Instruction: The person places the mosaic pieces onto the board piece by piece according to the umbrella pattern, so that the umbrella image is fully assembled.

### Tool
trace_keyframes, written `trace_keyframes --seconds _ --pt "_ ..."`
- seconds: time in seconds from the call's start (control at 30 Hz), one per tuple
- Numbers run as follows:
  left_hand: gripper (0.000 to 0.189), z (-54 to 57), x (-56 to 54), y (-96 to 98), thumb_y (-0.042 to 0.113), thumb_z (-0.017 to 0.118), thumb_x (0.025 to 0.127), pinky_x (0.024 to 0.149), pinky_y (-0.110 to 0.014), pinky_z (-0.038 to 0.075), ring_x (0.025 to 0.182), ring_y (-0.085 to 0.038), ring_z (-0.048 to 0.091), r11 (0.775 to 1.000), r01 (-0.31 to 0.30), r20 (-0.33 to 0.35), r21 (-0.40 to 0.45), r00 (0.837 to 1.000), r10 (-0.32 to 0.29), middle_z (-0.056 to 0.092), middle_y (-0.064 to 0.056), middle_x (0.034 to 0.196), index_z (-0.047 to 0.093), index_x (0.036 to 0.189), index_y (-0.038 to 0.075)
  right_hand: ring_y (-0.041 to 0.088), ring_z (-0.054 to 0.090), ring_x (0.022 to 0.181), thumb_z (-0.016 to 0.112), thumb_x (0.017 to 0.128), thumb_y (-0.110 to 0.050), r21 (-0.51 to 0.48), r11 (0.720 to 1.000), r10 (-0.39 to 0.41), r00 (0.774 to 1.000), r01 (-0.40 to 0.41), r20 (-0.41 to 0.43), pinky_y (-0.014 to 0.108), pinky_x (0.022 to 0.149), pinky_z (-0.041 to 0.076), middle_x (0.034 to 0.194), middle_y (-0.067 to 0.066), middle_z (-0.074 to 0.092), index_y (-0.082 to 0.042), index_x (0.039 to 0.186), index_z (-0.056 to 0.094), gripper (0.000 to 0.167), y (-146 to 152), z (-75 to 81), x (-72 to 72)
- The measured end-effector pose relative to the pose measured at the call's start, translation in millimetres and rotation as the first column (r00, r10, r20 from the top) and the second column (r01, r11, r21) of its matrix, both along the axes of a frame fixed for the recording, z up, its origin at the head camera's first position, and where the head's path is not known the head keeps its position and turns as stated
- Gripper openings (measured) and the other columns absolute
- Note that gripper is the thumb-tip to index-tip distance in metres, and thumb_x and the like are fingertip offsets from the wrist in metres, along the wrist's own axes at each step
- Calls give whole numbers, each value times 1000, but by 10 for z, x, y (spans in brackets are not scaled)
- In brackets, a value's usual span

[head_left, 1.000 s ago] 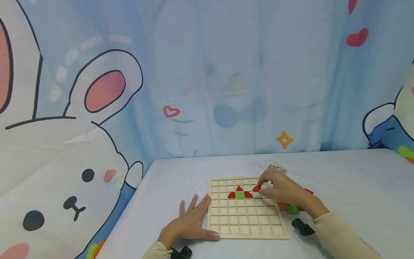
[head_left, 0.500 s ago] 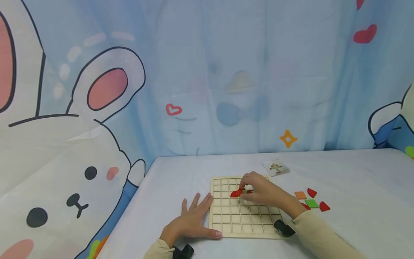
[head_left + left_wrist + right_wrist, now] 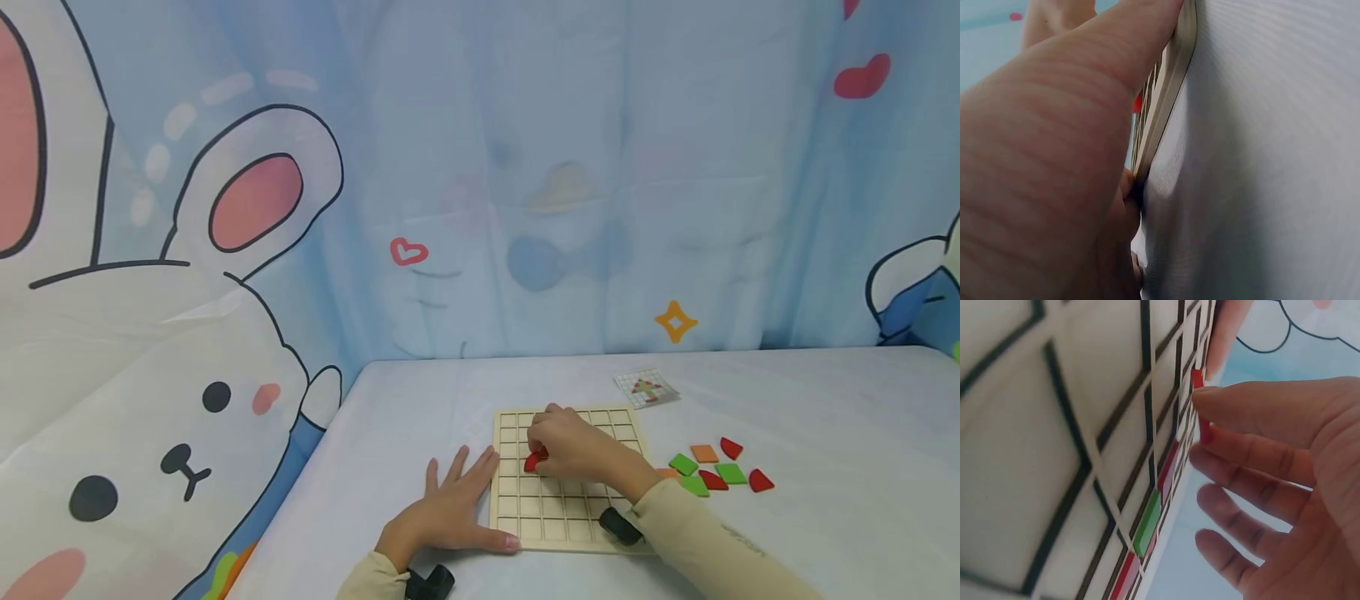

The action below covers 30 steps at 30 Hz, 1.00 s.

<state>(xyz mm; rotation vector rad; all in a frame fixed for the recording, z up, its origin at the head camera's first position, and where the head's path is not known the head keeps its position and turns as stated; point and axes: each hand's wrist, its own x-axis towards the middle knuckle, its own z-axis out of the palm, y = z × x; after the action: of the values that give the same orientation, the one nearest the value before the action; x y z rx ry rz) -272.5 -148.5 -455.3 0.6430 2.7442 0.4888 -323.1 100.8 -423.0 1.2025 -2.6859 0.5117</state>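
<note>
A pale wooden grid board (image 3: 517, 523) lies on the white table. My right hand (image 3: 577, 446) is over its upper left part, pinching a red curved-edge tile (image 3: 531, 462) between thumb and fingers; the right wrist view shows this red tile (image 3: 1204, 432) at the grid surface. A green square tile (image 3: 1147, 524) with red tiles beside it sits in the grid, hidden behind the hand in the head view. My left hand (image 3: 450, 512) lies with spread fingers at the board's left edge, thumb at the lower corner. The left wrist view shows the board's side edge (image 3: 1166, 112).
Several loose tiles lie right of the board, among them an orange square (image 3: 704, 453), a green square (image 3: 731, 473) and a red piece (image 3: 761, 481). Behind the board is a small pattern card (image 3: 647, 387). A printed curtain (image 3: 480, 183) hangs behind the table.
My right hand has carried the red tile leftward across the board, from its upper right to its upper left. The loose tiles and card came into fuller view. My left hand stays at the edge.
</note>
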Motion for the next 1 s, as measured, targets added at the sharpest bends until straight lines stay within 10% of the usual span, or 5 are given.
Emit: trace_keyframes --seconds 1.0 --pt "120 10 15 22 75 76 85 122 -71 -6 164 -34 -1 1000 -8 -3 -11 1000 8 13 2 180 20 173 17 17 52 84 86 82 -9 3 1000 -22 1000 22 19 44 81 47 85 -9 62 -11 83 77 9 -34 -81 31"
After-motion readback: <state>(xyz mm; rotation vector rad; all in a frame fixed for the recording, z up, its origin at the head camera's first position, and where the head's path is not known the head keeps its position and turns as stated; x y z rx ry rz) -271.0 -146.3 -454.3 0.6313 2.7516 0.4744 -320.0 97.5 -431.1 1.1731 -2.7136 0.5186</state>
